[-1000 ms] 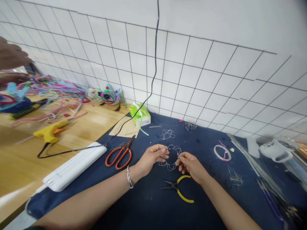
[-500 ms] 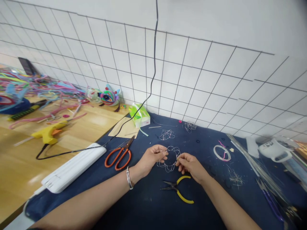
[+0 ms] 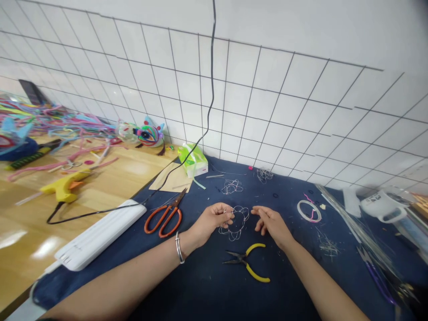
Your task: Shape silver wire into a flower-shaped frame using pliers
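A thin silver wire ring with looped petals [image 3: 241, 209] is pinched at its left side by my left hand [image 3: 216, 219], which wears a silver bangle on its wrist. Just right of the ring, my right hand [image 3: 270, 224] is apart from the wire, its fingers stretched and somewhat spread, with nothing visible in them. Below both hands lie pliers with yellow handles [image 3: 257, 277], jaws pointing left. Scissors with red-orange handles [image 3: 180, 217] rest to the left of my left hand.
Behind the hands lie wire coils [image 3: 232, 187] and a green tissue pack [image 3: 194, 161]. A white power strip [image 3: 100, 234] and yellow glue gun [image 3: 63, 189] are left. Rightward are a white ring [image 3: 300, 212], wire bits [image 3: 329, 247], long wires [image 3: 354, 223] and purple-handled scissors [image 3: 377, 281].
My right hand has let go of the wire ring and moved slightly right, its fingers opening. My left hand still holds the ring in nearly the same place.
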A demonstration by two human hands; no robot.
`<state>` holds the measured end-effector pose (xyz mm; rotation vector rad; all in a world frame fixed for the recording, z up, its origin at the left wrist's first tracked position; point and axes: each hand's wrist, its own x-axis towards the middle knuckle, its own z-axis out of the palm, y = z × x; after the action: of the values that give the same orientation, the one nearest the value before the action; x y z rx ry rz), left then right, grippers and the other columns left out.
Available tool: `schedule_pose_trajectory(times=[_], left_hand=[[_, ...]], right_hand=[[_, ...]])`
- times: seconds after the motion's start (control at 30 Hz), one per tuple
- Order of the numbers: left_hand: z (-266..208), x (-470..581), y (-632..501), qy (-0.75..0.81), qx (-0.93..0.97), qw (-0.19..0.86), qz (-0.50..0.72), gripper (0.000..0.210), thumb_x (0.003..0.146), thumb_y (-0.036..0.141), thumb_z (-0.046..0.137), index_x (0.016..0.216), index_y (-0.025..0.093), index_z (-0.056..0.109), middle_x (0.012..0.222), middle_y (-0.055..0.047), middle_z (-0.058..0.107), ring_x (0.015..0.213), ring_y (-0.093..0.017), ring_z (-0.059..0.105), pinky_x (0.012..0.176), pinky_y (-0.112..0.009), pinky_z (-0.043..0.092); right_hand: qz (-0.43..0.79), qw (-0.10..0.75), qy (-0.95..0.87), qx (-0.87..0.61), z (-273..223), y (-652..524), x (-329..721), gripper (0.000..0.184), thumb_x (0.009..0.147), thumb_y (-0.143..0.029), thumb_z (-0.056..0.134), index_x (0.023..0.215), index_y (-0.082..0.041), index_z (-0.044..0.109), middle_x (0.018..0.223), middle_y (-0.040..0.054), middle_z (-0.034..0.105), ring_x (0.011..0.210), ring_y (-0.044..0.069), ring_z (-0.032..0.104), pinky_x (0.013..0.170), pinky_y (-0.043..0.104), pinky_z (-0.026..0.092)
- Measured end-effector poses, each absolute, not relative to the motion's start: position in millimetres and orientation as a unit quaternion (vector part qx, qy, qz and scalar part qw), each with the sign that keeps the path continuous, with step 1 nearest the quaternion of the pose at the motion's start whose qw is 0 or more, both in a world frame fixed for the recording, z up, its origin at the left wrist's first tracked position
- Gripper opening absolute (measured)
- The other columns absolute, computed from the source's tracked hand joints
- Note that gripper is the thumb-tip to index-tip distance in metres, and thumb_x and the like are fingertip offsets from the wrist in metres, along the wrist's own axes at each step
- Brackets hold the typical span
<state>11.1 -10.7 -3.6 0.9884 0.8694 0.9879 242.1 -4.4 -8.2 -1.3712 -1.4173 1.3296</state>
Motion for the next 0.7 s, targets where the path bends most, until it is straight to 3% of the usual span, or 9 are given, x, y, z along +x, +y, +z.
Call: schedule_pose_trajectory(times=[0.07,0.17,0.3,0.37,0.5,0.7], left_hand=[[-4,11,-11,0.387,0.443,0.68,0.438,0.025,0.07,0.029,0.069,0.088,0.015,0.06,0.083,-0.006,0.064,0.068,-0.013,0.06,0.057,-0.021,0.043],[-3,11,-11,0.387,0.449,0.68,0.431,0.024,0.07,0.029,0.068,0.088,0.015,0.06,0.083,-0.006,0.064,0.068,-0.013,0.06,0.057,-0.022,0.043],[-5,11,-11,0.386,0.461,0.678,0.424,0.024,0.071,0.029,0.067,0.09,0.016,0.06,0.083,-0.005,0.063,0.068,-0.013,0.06,0.057,-0.022,0.043],[-6,11,-11,0.384,0.468,0.676,0.42,0.024,0.071,0.028,0.067,0.09,0.016,0.06,0.083,-0.006,0.063,0.068,-0.013,0.06,0.057,-0.022,0.043],[-6,11,-12,0.37,0.48,0.68,0.413,0.021,0.072,0.026,0.066,0.089,0.015,0.06,0.084,-0.006,0.063,0.069,-0.014,0.06,0.059,-0.023,0.044],[1,12,-16,0.346,0.486,0.697,0.399,0.02,0.072,0.023,0.066,0.089,0.015,0.06,0.083,-0.006,0.063,0.07,-0.014,0.06,0.06,-0.024,0.044]], right_hand=[[0.489,0.367,-0.568,-0.551,-9,-3,245,0.037,0.081,-0.046,0.047,0.108,-0.023,0.058,0.092,0.0066,0.063,0.047,0.01,0.053,0.036,0.022,0.037],[0.44,0.366,-0.594,-0.566,-4,-2,249,0.037,0.081,-0.047,0.048,0.11,-0.025,0.059,0.076,0.0029,0.061,0.048,0.011,0.051,0.042,0.024,0.039],[0.375,0.386,-0.622,-0.569,8,-4,250,0.033,0.081,-0.046,0.049,0.105,-0.028,0.062,0.083,0.0024,0.057,0.065,0.015,0.054,0.064,0.03,0.044],[0.355,0.395,-0.628,-0.569,14,-7,247,0.031,0.082,-0.047,0.047,0.099,-0.028,0.064,0.085,0.0028,0.057,0.072,0.017,0.054,0.068,0.03,0.043],[0.366,0.403,-0.623,-0.562,26,-19,237,0.034,0.087,-0.047,0.037,0.091,-0.024,0.062,0.06,-0.0011,0.049,0.048,0.013,0.047,0.052,0.028,0.04],[0.443,0.381,-0.627,-0.516,40,-36,219,0.023,0.086,-0.041,0.044,0.083,-0.021,0.055,0.055,-0.003,0.051,0.045,0.011,0.048,0.046,0.025,0.039]])
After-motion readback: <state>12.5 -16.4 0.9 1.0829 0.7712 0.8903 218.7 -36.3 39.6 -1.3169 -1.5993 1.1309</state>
